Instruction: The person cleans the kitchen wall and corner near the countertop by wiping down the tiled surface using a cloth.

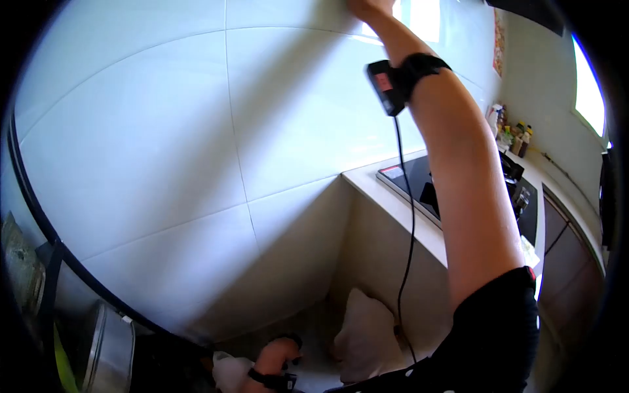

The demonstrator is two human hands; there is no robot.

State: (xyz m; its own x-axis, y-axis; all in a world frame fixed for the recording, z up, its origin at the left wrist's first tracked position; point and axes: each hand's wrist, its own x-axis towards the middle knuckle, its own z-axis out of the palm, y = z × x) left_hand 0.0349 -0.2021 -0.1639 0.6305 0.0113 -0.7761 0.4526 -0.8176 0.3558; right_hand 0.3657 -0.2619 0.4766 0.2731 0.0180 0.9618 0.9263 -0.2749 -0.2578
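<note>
My right hand [371, 6] is raised against the pale tiled wall [157, 118] at the top edge. Its fingers are cut off, so what it holds, if anything, is hidden. A black strap with a small box sits on that wrist, and a cable hangs from it. At the bottom edge, bare skin of my left arm [275, 357] shows beside another black strap. The left fingers cannot be made out. Close to this arm lies a whitish, crumpled thing [229, 368], too unclear to name. A larger pale bag-like shape [367, 337] stands to its right.
Behind my right arm, a light counter [363, 178] carries a black cooktop [416, 182]. Bottles [523, 141] stand at its far corner, near a bright window [588, 85]. At the lower left are a metal container [111, 350] and a dark frame edge [85, 272].
</note>
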